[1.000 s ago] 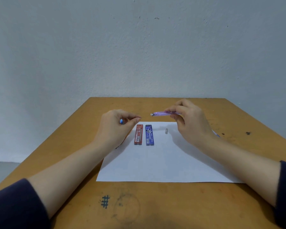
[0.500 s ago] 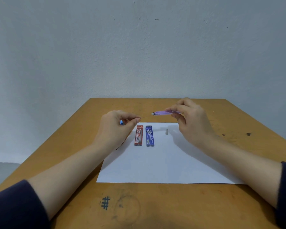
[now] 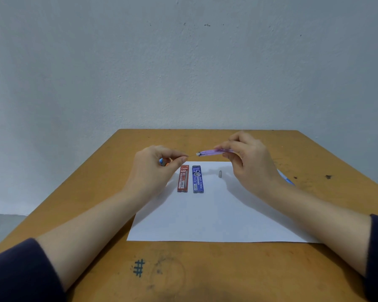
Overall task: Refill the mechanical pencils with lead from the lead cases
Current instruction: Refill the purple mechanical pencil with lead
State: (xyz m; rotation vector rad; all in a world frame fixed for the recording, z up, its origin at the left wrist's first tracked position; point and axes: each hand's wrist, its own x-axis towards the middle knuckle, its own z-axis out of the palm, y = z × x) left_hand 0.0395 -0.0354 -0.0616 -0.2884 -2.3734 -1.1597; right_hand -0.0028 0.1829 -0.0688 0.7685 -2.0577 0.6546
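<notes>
Since a second ago little has moved: the gap between the left fingertips and the near end of the pencil has narrowed slightly, and everything lying on the white sheet of paper [image 3: 205, 216] keeps its place. The left hand [image 3: 154, 168] hangs over the sheet's far left corner with thumb and forefinger pinched together on a thin lead [image 3: 192, 156], which points at the pencil's end; its other fingers are curled round a small blue piece [image 3: 162, 161] that I cannot identify. The right hand [image 3: 252, 165] hovers above the sheet's far edge, fingertips and thumb closed on the purple mechanical pencil [image 3: 212, 152], which lies almost level in the air above that edge, its open end toward the left hand. The red lead case [image 3: 183, 178] and the blue lead case [image 3: 198, 179] lie flat side by side on the far part of the sheet, just apart, long sides parallel; what they contain cannot be made out. A small grey cap [image 3: 220, 174] lies on the sheet to their right. A blue pencil [image 3: 286, 179] shows just off the sheet's right edge, behind the right wrist.
</notes>
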